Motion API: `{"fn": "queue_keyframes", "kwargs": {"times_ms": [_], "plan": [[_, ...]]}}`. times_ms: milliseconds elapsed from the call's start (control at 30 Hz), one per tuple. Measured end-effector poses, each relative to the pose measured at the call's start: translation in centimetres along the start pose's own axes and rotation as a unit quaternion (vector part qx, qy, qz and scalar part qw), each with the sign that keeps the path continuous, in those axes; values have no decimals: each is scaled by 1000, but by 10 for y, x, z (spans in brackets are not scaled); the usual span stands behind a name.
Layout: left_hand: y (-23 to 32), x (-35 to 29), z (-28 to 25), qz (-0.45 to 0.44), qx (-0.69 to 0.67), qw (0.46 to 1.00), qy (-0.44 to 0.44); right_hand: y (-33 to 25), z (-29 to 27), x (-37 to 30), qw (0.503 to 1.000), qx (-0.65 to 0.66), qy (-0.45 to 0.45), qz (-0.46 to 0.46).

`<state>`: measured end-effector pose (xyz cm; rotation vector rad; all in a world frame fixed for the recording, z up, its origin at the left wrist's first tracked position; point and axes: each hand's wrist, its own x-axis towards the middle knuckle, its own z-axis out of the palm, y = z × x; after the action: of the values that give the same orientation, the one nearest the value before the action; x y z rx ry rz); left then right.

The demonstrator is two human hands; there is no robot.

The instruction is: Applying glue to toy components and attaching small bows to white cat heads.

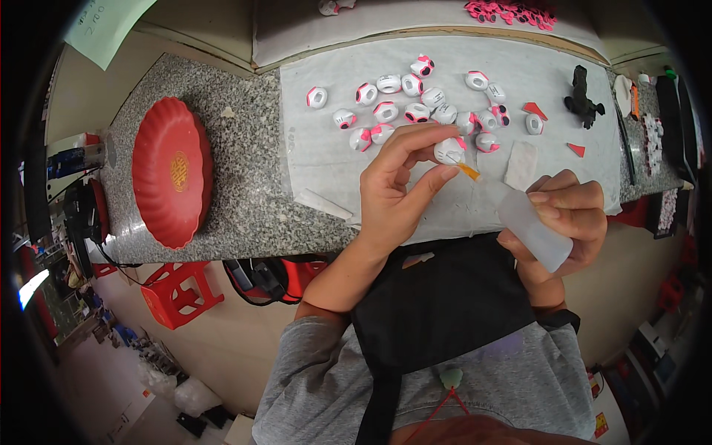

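Observation:
My left hand (393, 193) pinches a small white piece with pink patches (448, 152) between thumb and fingers, above the paper-covered bench. In my right hand (582, 208) is a translucent white squeeze bottle (535, 231), tilted toward that piece. A thin needle with an amber hub (469, 172) reaches the piece's lower side; whether it touches cannot be made out. Several similar white and pink pieces (386, 112) lie scattered beyond my hands. A folded white pad (521, 165) rests just past my right hand.
A red scalloped tray (172, 215) sits left on the speckled stone bench (252, 185). Black figure-like parts (583, 100) stand at the back right. Red scraps (575, 150) lie nearby, and many pink pieces (512, 13) are heaped on the shelf. A red stool (178, 297) stands below.

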<state>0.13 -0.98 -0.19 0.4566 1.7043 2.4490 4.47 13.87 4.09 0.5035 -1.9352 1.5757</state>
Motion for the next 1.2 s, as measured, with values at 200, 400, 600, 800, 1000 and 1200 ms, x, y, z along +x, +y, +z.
{"fn": "queue_keyframes", "kwargs": {"times_ms": [200,400,600,800,1000,1200], "plan": [[0,2,0,24,27,999,8,-3,0,3,998,-57,-18,0],[2,4,-1,24,28,999,11,3,-1,10,1000,-22,-1,-4],[0,3,0,-13,-102,994,45,24,-24,27,984,-3,57,171],[3,0,-4,-9,-128,991,44,84,-26,86,948,-41,-97,300],[1,0,-3,-27,-136,989,44,164,20,142,871,-457,-146,108],[1,0,-4,-30,-140,988,53,204,34,154,841,-506,-190,-10]]}}
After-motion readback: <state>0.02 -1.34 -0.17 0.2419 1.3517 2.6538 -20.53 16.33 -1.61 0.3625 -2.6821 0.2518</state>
